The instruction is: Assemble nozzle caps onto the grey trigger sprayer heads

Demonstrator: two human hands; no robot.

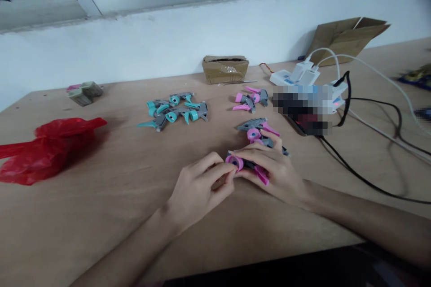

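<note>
My right hand point(278, 166) is wrapped round a grey and pink trigger spray head point(261, 174), its round pink collar facing left. At the rim of that collar, the thumb and fingers of my left hand point(205, 184) are pinched together; anything small between them is hidden. Just beyond my right fingers lie more grey and pink spray heads point(253, 133), partly covered by the hand. Farther back sits another small group of pink spray heads point(251, 98). Several grey and teal spray heads point(177, 110) lie in a cluster left of centre.
A red plastic bag point(50, 150) lies at the left, with a greyish block-like object point(84, 93) behind it. Against the wall stand a small cardboard box point(225, 71) and an open carton point(343, 40). A white power strip point(283, 77) and cables point(370, 166) occupy the right side.
</note>
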